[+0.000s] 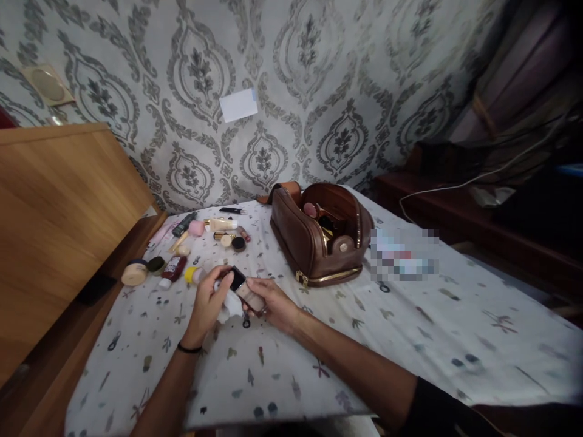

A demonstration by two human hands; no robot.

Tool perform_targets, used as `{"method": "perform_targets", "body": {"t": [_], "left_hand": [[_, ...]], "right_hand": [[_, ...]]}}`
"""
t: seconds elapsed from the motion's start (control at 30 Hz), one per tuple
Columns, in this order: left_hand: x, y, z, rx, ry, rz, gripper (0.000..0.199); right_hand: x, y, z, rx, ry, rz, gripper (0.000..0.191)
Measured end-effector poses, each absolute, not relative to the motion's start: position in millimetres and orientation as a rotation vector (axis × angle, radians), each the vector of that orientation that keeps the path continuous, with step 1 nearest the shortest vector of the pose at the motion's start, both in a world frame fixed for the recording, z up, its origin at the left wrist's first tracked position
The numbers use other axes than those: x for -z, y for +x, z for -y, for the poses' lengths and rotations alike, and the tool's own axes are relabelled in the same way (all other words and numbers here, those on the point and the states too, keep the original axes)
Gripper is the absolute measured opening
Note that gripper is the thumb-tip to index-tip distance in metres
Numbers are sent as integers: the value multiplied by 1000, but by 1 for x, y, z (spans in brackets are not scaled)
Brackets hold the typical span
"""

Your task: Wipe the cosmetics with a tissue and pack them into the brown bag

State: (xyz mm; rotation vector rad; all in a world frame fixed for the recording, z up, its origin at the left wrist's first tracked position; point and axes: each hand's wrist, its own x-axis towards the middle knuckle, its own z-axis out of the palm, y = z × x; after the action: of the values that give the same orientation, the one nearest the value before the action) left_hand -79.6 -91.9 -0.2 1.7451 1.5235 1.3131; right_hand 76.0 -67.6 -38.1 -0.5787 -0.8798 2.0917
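Right hand (276, 303): black-capped beige bottle (250, 296)

black left wristband (189, 349), black right sleeve (439, 408)

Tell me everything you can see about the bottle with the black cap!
The bottle has a boxy, shiny black cap, which looks to be on. Its body seems see-through, like glass or plastic, with beige showing. It's tilted, cap end toward the picture's upper left. The left hand grips it by the cap, and the right hand holds its body. Something white, maybe a tissue, is bunched right by it. Any writing is too small to read.
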Motion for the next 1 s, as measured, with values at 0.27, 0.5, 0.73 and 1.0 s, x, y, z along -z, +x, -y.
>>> {"method": "perform_targets", "body": {"t": [0.27,0.5,0.73,1.0], "left_hand": [[1,-78,93,-1285,1693,-1557,29],[4,-79,92,-1274,1686,-1577,28],[4,-81,91,-1367,1639,-1562,32],[1,-87,95,-1784,1368,-1640,42]], "right_hand": [[39,76,69,-2053,-559,934,47],[35,78,71,-2054,-541,932,44],[38,75,66,-2224,-540,717,37],[43,77,61,-2235,-487,532,20]]}}
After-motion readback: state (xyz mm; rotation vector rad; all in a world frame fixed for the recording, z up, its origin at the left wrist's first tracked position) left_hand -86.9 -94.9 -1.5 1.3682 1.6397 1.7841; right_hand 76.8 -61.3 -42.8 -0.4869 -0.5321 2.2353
